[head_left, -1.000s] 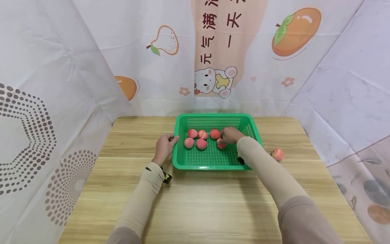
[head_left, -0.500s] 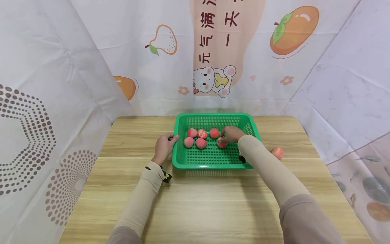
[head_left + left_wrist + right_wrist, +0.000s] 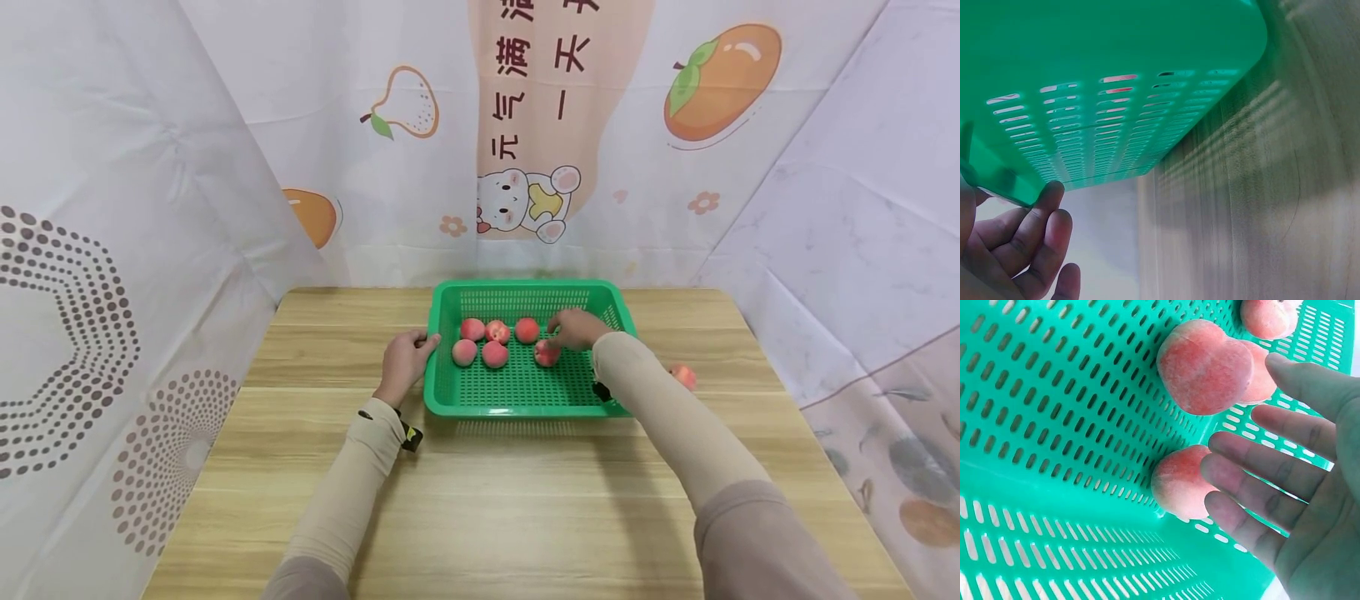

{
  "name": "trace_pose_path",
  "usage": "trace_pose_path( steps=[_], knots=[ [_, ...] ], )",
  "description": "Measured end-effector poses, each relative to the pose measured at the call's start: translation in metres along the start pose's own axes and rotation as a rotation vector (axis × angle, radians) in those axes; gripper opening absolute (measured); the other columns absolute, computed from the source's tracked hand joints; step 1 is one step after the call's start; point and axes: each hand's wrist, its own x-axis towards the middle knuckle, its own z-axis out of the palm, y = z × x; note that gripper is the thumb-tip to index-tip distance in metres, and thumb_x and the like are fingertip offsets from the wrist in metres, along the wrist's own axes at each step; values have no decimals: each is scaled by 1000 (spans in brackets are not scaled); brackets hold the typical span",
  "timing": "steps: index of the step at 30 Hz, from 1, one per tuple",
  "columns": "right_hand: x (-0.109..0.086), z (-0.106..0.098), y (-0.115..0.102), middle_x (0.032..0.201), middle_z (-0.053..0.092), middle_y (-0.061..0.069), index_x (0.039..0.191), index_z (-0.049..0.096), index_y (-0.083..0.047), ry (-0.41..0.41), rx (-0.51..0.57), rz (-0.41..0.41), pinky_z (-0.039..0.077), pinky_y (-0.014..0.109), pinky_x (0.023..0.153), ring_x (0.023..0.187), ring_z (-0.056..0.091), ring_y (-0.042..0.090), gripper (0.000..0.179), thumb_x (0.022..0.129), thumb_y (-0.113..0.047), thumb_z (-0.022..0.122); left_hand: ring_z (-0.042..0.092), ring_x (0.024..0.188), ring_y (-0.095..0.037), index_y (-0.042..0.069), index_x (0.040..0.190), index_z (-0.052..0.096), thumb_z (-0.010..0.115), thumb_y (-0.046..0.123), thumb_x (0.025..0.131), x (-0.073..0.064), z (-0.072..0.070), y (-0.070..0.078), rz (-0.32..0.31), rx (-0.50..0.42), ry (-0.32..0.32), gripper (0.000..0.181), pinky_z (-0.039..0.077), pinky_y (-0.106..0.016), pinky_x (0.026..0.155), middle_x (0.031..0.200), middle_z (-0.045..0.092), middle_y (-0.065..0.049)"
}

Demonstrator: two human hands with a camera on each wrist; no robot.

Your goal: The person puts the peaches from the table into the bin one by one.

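Observation:
A green plastic basket (image 3: 525, 412) with slotted sides holds several pinkish-red peaches (image 3: 495, 354). At its left rim my left hand (image 3: 405, 364) pinches the edge between thumb and fingers; the left wrist view shows those fingers (image 3: 1040, 234) curled at the rim, outside the slotted wall. My right hand (image 3: 579, 330) is inside the basket's right half, beside one peach (image 3: 547, 353). In the right wrist view its fingers (image 3: 1260, 464) are extended and spread, with the palm facing the peaches and nothing held.
On the wooden table (image 3: 495, 508), another peach (image 3: 683, 377) lies right of the basket, partly hidden by the right sleeve (image 3: 660, 408). A printed white curtain (image 3: 360, 225) hangs behind the table, and more cloth flanks both sides.
My right hand has let go of the peach in the basket's right half and drawn slightly up and right. The left hand keeps its hold on the rim.

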Motion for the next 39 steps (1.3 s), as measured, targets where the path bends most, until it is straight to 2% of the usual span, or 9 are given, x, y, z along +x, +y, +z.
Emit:
trace_pose_path(
  steps=[10,16,25,31,34,39],
  knots=[
    [-10,-8,0,132,61,20,127,62,0,25,54,-29,46,51,100,124,55,38,41,96,-27,60,66,89,-24,5,118,69,59,35,97,-1,1,1,5,13,8,38,52,-38,79,101,73,-11],
    [-17,-15,4,122,67,16,120,69,-4,58,96,-53,47,51,98,119,57,35,33,96,-24,58,65,88,-24,6,119,69,58,36,97,-1,0,2,-6,23,-14,39,52,-38,78,102,73,-11],
    [-25,-25,4,124,66,16,119,69,-5,81,76,-48,48,51,97,120,57,36,33,96,-26,57,66,89,-24,8,122,68,57,37,97,-1,-1,2,-12,35,-33,39,51,-40,79,105,73,-11],
    [-30,-33,7,120,68,16,114,71,-5,114,43,-77,50,50,92,112,62,35,28,97,-24,58,67,103,-29,7,133,60,57,37,98,-2,-2,2,-4,39,-24,47,53,-43,86,118,69,-15],
    [-33,-37,9,121,67,18,116,70,-3,127,51,-80,50,50,92,111,63,35,31,96,-25,59,66,109,-30,8,140,53,57,37,98,-2,-2,2,-2,35,-12,51,53,-44,88,123,67,-17],
    [-41,-43,17,123,65,21,121,66,1,136,87,-63,49,51,93,112,61,37,35,97,-24,59,66,107,-29,11,142,51,56,36,98,-2,0,2,18,34,-20,50,53,-44,86,122,68,-16]
  ],
)
